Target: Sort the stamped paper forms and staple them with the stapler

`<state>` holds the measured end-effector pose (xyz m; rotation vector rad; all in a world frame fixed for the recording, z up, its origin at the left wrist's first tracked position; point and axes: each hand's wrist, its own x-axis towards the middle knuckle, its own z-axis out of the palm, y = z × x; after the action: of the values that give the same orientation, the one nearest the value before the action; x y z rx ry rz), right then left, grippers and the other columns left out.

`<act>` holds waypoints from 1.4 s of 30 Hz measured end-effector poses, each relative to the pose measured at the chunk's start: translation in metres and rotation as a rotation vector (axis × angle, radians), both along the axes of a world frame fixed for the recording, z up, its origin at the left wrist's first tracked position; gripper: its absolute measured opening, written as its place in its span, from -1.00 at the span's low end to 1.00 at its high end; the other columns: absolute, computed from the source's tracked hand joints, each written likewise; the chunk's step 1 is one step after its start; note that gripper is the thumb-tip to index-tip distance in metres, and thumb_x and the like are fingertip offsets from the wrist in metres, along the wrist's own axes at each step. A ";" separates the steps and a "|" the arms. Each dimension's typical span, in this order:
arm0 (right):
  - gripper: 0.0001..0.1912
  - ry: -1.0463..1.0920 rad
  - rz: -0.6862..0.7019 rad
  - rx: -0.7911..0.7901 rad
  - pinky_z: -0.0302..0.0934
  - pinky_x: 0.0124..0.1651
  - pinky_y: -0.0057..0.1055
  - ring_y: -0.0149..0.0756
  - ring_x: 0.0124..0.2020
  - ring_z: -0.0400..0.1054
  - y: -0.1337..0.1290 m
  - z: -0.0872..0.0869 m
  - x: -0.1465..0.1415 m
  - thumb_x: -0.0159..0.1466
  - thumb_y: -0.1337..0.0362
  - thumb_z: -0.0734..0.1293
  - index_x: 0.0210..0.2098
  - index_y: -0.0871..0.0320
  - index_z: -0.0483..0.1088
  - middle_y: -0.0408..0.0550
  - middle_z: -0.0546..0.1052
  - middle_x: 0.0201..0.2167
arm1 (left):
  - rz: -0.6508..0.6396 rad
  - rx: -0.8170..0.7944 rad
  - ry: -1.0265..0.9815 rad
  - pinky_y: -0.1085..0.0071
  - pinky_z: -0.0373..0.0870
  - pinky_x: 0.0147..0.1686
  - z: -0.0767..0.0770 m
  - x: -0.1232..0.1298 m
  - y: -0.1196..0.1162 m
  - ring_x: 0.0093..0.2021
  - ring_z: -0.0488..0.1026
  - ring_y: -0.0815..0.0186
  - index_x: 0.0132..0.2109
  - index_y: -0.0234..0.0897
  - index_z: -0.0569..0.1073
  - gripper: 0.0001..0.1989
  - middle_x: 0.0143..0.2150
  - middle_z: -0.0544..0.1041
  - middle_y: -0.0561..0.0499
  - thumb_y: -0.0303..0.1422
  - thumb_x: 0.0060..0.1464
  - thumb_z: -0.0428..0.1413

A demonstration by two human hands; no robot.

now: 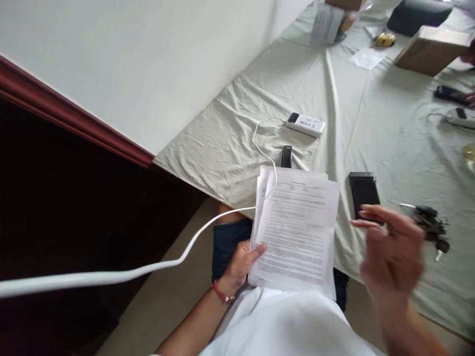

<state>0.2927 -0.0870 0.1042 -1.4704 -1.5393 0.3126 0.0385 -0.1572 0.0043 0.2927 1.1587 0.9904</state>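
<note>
My left hand (241, 261), with a red bracelet on its wrist, grips a stack of printed papers (297, 232) by the lower left edge. The thumb lies on top; the fingers are hidden underneath. The sheets rest over my lap and the table edge, their far end covering part of a black stapler-like object (287, 156). Slightly blurred, my right hand (395, 252) is raised at the right, thumb and forefinger apart, nothing visible between them. It overlaps a black phone (363, 193) in view. Just beyond it lies a bunch of keys (430, 222).
A white power bank (305, 124) has a white cable (159, 266) that crosses the papers' left edge towards me. Cardboard box (430, 52), yellow tape measure (385, 39) and loose paper (367, 58) lie farther back on the cloth-covered table (230, 133). Another person's hand shows at the right edge.
</note>
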 end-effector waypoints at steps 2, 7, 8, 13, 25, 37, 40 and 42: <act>-0.60 -0.098 0.017 -0.138 0.51 -0.19 -0.20 -0.13 -0.09 0.50 -0.004 -0.022 0.011 0.43 0.04 0.30 0.14 0.12 0.40 0.19 0.51 0.03 | 0.005 -0.022 0.014 0.13 0.60 -0.08 -0.004 -0.006 -0.003 -0.22 0.68 0.03 -0.15 -0.41 0.68 -0.46 -0.23 0.72 -0.19 -0.11 -0.21 0.52; -0.38 -0.190 -0.002 -0.506 0.47 -0.20 -0.08 -0.05 -0.18 0.53 -0.013 -0.062 0.016 0.38 -0.12 0.24 0.23 0.18 0.31 0.21 0.58 -0.01 | 0.067 -0.023 0.009 0.14 0.61 -0.08 -0.009 -0.009 -0.001 -0.18 0.68 0.01 -0.15 -0.41 0.67 -0.47 -0.22 0.72 -0.20 -0.05 -0.12 0.47; -0.39 -0.177 0.012 -0.553 0.45 -0.20 -0.09 -0.07 -0.22 0.54 -0.013 -0.063 0.013 0.38 -0.13 0.24 0.22 0.17 0.32 0.17 0.61 -0.07 | 0.107 -0.010 0.009 0.14 0.60 -0.06 -0.010 -0.009 0.001 -0.15 0.68 0.01 -0.14 -0.40 0.67 -0.47 -0.20 0.72 -0.20 -0.02 -0.09 0.45; -0.59 -0.047 0.124 -0.627 0.40 -0.20 -0.23 -0.17 -0.31 0.52 0.003 -0.055 -0.004 0.38 -0.06 0.25 -0.03 0.10 0.50 0.02 0.65 -0.25 | 0.290 -0.008 0.099 0.18 0.58 0.00 -0.007 -0.016 0.007 -0.06 0.66 0.00 -0.26 -0.36 0.65 -0.51 -0.25 0.72 -0.12 -0.04 -0.20 0.48; -0.72 0.005 0.180 -0.710 0.25 -0.27 -0.31 -0.25 -0.40 0.42 0.006 -0.059 -0.010 0.31 0.00 0.31 -0.28 0.07 0.45 -0.10 0.57 -0.42 | 0.197 -0.016 0.090 0.14 0.64 -0.14 -0.007 -0.023 0.003 -0.24 0.69 0.02 -0.23 -0.39 0.66 -0.42 -0.32 0.71 -0.15 0.00 -0.27 0.52; -0.43 0.040 0.106 -0.659 0.35 -0.10 -0.22 -0.16 -0.27 0.51 0.010 -0.059 -0.001 0.23 -0.12 0.38 0.07 0.12 0.42 0.00 0.63 -0.25 | 0.117 0.135 0.176 0.23 0.57 -0.10 -0.030 -0.032 0.006 -0.16 0.65 0.06 -0.27 -0.30 0.66 -0.59 -0.35 0.70 -0.03 -0.18 -0.27 0.52; -0.64 0.055 0.139 -0.702 0.33 -0.18 -0.25 -0.20 -0.35 0.47 0.012 -0.063 -0.001 0.23 -0.02 0.34 -0.13 0.10 0.49 -0.04 0.61 -0.33 | 0.077 0.175 0.211 0.26 0.55 -0.15 -0.034 -0.029 0.006 -0.18 0.64 0.07 -0.30 -0.31 0.66 -0.62 -0.36 0.69 -0.02 -0.20 -0.27 0.52; -0.69 0.050 0.140 -0.701 0.30 -0.22 -0.28 -0.22 -0.37 0.44 0.015 -0.066 0.004 0.22 0.01 0.33 -0.21 0.09 0.49 -0.05 0.60 -0.37 | 0.073 0.171 0.210 0.29 0.53 -0.21 -0.035 -0.028 0.006 -0.23 0.63 0.10 -0.30 -0.32 0.65 -0.59 -0.36 0.69 -0.03 -0.14 -0.25 0.51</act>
<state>0.2967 -0.0725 0.0387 -1.8554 -1.5705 1.0456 0.0107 -0.1508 -0.0303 0.5034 1.2830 1.1463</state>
